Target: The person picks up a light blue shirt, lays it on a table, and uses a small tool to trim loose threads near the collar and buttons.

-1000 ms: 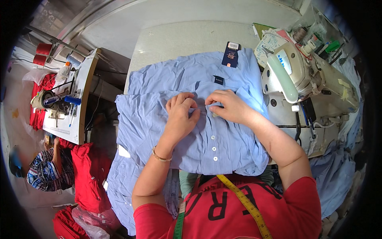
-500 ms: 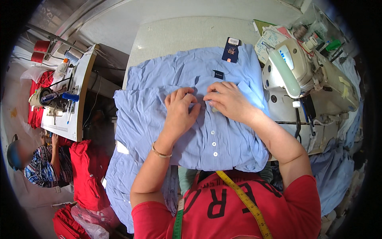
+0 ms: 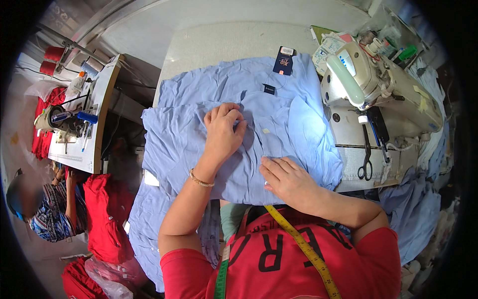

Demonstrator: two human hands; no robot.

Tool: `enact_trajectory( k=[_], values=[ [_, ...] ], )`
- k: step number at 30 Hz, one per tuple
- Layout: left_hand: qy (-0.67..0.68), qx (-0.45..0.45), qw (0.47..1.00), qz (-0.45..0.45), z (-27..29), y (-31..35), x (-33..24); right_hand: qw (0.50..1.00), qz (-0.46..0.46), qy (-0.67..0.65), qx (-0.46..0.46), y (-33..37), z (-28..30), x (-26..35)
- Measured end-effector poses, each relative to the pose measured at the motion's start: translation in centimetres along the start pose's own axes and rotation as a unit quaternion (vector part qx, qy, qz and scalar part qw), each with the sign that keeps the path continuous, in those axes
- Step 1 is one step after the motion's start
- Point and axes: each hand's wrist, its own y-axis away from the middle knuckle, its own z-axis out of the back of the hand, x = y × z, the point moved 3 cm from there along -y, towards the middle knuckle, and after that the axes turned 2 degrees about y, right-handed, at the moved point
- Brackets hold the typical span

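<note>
A light blue shirt (image 3: pixel 179 142) lies spread before me, with its button front running toward my body. My left hand (image 3: pixel 225 130) rests on its upper part, fingers curled toward the thumb and closed on a bit of the cloth beside the front opening. Lower down, my right hand (image 3: pixel 291 182) lies on the front strip near the hem, fingers stretched out, and a white button shows by its thumb. Beyond the hands are a dark neck label (image 3: pixel 269 89) and a dark hang tag (image 3: pixel 284 61) on a thin string.
A sewing machine (image 3: pixel 356 74) stands at the right of the table (image 3: pixel 219 40), with black scissors (image 3: pixel 366 159) beside it. More blue garments (image 3: pixel 411 209) hang at the right. At the left, a person (image 3: pixel 57 209) sits by another machine table (image 3: pixel 94 119) and red cloth (image 3: pixel 107 219).
My right hand has slid down the shirt front toward the hem, and its fingers have flattened. My left hand stays nearly in place. The view has shifted slightly.
</note>
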Motion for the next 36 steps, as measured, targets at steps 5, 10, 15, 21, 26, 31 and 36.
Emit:
enact_trajectory(
  k=[5,10,15,21,26,31,36],
  values=[
    [0.002,0.035,0.999,0.010,0.1,0.0,0.3,0.998,-0.013,-0.065,0.010,0.0,-0.1,-0.7],
    [-0.025,0.104,0.994,0.001,1.1,-0.6,-0.3,0.998,-0.008,-0.057,-0.031,0.0,0.0,-1.0],
    [-0.052,0.102,0.993,-0.038,0.7,-1.1,-1.3,0.995,-0.029,-0.088,-0.025,-0.2,0.4,-1.3],
    [-0.004,0.087,0.996,0.004,-0.5,-1.0,0.2,0.995,0.005,-0.088,-0.040,-0.4,0.5,-1.5],
    [0.010,0.052,0.998,0.023,-0.9,-0.9,0.3,0.992,-0.012,-0.120,-0.030,-0.3,-0.2,-1.6],
    [-0.011,0.006,1.000,0.007,-1.3,-0.7,-0.3,0.992,-0.010,-0.119,-0.042,-0.2,-0.2,-1.3],
    [-0.046,-0.069,0.996,-0.034,-1.8,-0.3,-1.2,0.993,-0.006,-0.107,-0.045,-0.2,-0.3,-1.1]
  ],
)
